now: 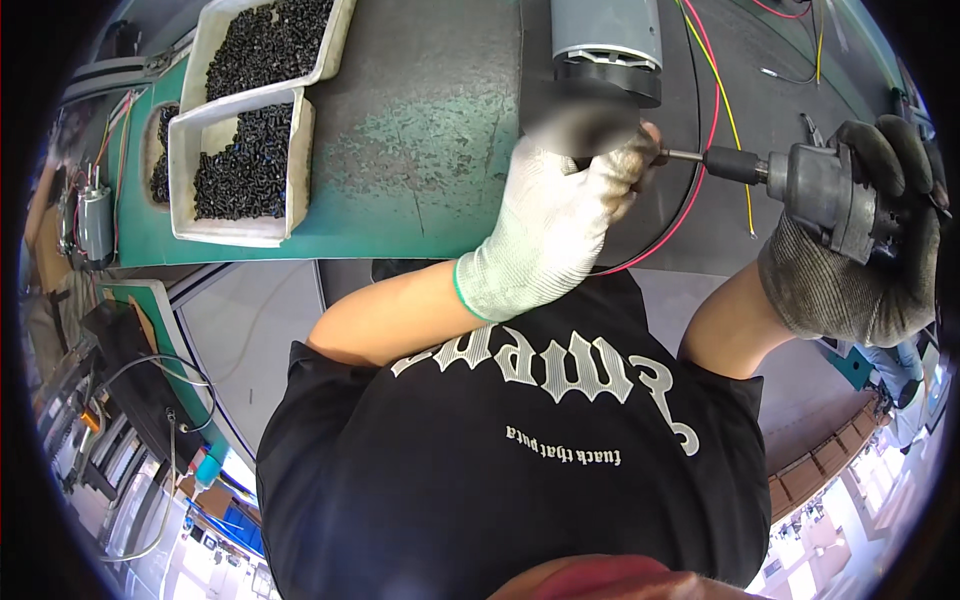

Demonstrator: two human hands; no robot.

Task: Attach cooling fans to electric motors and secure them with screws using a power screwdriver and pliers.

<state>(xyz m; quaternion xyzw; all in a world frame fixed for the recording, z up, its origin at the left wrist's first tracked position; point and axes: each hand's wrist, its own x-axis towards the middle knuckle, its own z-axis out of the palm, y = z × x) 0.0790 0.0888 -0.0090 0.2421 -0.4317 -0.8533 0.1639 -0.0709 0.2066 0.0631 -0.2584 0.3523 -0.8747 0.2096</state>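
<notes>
My right hand [850, 260], in a dark grey glove, is wrapped round a grey power screwdriver [815, 190]. The tool lies nearly level, its black collar and thin bit pointing left. At the bit's tip are the pinched fingers of my left hand [560, 205], which wears a white glove; whatever sits between those fingers is too small to make out. Just beyond my left hand lies a grey cylindrical motor [607, 30] with a black end ring [625, 82]. A blurred patch hides the part between the ring and my left hand.
Two white bins [300, 185] of small black screws [245, 170] stand at the left of the worn green-and-black bench [410, 180]. Red, black and yellow-green wires [735, 125] curve past the motor on its right. Another motor [95, 225] is at the far left.
</notes>
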